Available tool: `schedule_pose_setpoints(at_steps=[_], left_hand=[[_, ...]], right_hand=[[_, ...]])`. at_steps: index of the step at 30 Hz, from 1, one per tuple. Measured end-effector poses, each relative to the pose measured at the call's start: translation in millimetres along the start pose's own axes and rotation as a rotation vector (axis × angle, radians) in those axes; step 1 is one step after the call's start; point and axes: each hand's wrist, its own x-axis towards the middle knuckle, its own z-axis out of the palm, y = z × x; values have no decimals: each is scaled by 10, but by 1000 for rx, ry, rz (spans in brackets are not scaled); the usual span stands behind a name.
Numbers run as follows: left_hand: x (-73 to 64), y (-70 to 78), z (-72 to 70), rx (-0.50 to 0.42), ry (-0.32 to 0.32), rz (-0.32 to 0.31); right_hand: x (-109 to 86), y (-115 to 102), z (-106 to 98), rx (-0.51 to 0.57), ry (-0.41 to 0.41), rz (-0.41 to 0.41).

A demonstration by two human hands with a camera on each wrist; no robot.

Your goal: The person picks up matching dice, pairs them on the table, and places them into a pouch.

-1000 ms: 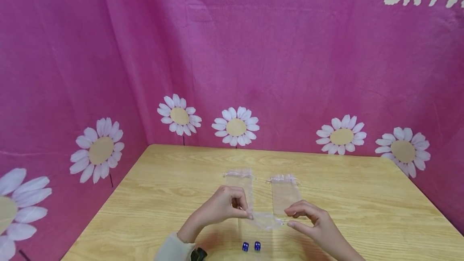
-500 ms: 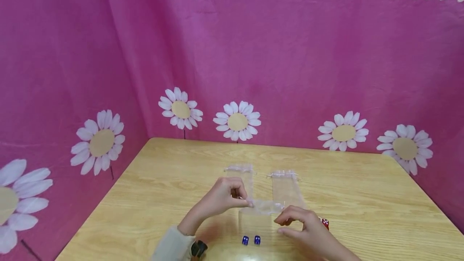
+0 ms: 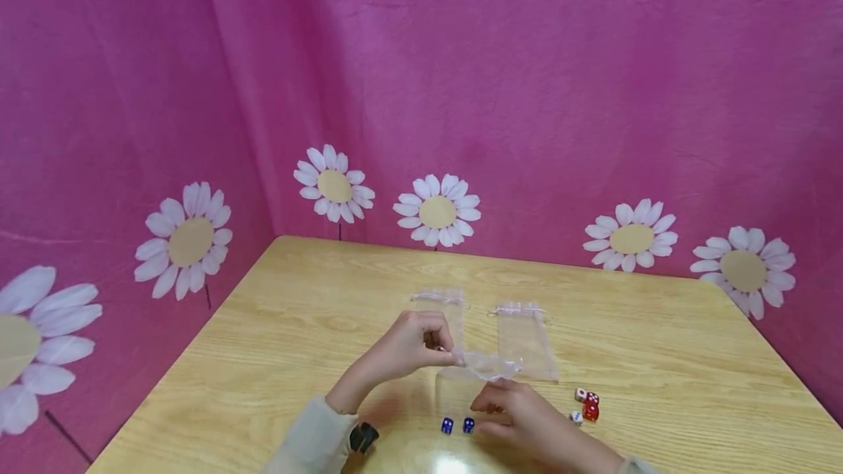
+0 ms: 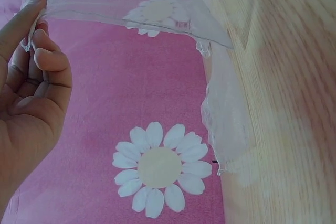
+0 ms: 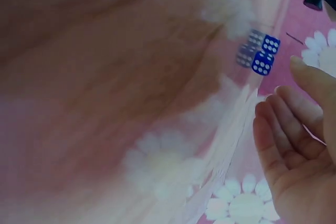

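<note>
My left hand [image 3: 411, 342] pinches the top edge of a sheer white organza bag [image 3: 489, 366] between thumb and fingers. In the left wrist view the bag [image 4: 121, 3] hangs from those fingers, raised off the table. My right hand [image 3: 516, 412] is low over the table with relaxed, slightly bent fingers and nothing between them. Its fingertips are right beside one blue die [image 3: 468, 425]; a second blue die [image 3: 447, 426] lies just to the left. The right wrist view shows both dice, with the nearer blue die [image 5: 262, 63] a short gap from the thumb and fingers.
Two more organza bags lie flat behind my hands, a left bag [image 3: 440, 306] and a right bag [image 3: 527, 342]. Right of my right hand sit red dice [image 3: 590, 409] and white dice [image 3: 577, 418]. A pink flowered cloth [image 3: 527, 93] hangs behind the wooden table [image 3: 316, 298].
My right hand has moved from the bag's right end down and left to the blue dice, uncovering the red and white dice. The left hand still pinches the bag. The head view tilts lower.
</note>
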Motion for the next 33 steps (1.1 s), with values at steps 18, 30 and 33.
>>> schedule_pose_setpoints(at_steps=[18, 30, 33], left_hand=[[20, -9, 15, -3, -5, -5], [5, -29, -2, -23, -9, 4], [-1, -25, -11, -18, -6, 7]], right_hand=[[59, -67, 47, -113, -115, 44], [-74, 28, -75, 144, 57, 157], [-119, 47, -114, 169, 113, 180]])
